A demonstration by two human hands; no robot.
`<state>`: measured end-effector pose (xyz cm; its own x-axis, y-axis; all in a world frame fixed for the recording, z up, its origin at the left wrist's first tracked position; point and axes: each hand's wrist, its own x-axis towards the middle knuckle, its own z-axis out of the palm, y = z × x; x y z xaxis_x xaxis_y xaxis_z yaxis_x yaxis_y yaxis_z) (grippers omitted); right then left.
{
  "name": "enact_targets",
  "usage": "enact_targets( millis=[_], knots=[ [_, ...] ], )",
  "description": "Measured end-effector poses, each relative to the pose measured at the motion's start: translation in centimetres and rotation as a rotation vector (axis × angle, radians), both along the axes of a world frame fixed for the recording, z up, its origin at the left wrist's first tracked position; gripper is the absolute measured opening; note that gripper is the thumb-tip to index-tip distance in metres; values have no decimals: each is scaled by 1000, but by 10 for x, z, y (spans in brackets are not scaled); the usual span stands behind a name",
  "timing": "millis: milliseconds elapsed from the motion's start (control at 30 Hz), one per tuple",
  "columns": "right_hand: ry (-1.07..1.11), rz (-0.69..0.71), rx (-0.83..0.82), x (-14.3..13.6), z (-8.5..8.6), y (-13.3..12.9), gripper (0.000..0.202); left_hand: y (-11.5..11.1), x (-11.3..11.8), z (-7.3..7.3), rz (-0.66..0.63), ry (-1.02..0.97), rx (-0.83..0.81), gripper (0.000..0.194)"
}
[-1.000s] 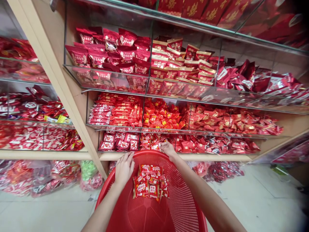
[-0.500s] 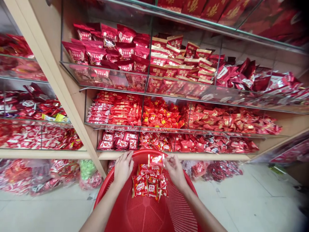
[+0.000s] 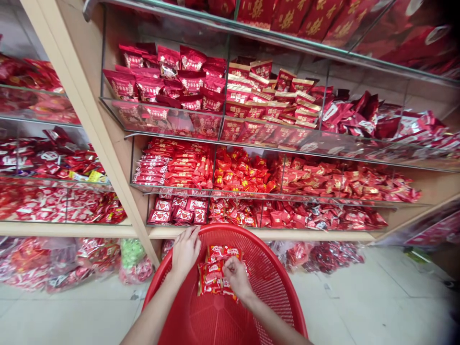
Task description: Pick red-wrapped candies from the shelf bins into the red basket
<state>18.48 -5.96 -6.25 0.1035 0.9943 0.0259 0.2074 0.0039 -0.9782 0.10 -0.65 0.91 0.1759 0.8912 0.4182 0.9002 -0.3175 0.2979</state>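
Note:
A red plastic basket point(image 3: 287, 292) with perforated sides stands in front of me. My left hand point(image 3: 186, 251) grips its far-left rim, fingers over the edge and thumb on the inner side. Low inside the basket, my right hand point(image 3: 236, 277) is closed in a pinch above a small pile of candy packets point(image 3: 215, 254). A red-and-white candy packet point(image 3: 215, 269) lies at its fingertips, among the others. The fingers partly hide the pile's right side, so the exact grip is hard to see.
Wooden shelves point(image 3: 118, 153) with clear dividers rise just behind the basket, filled with red-wrapped sweets point(image 3: 244, 172). Plastic bags of sweets point(image 3: 46, 263) lie on the tiled floor point(image 3: 373, 297) under the lowest shelf, left and right.
My right hand has moved left and down from the basket's far-right side into the pile, bringing a candy packet from near the rim. My left hand stays on the rim. The view has shifted slightly.

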Motion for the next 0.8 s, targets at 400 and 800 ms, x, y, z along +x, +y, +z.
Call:
enact_targets(
  millis=[400,800],
  knots=[
    [-549,93,174,42,83,24,17,0,0,-2,10,10,-8,42],
    [-1436,265,-99,93,115,131,40,1,-1,-5,-1,-7,18,44]
  ],
)
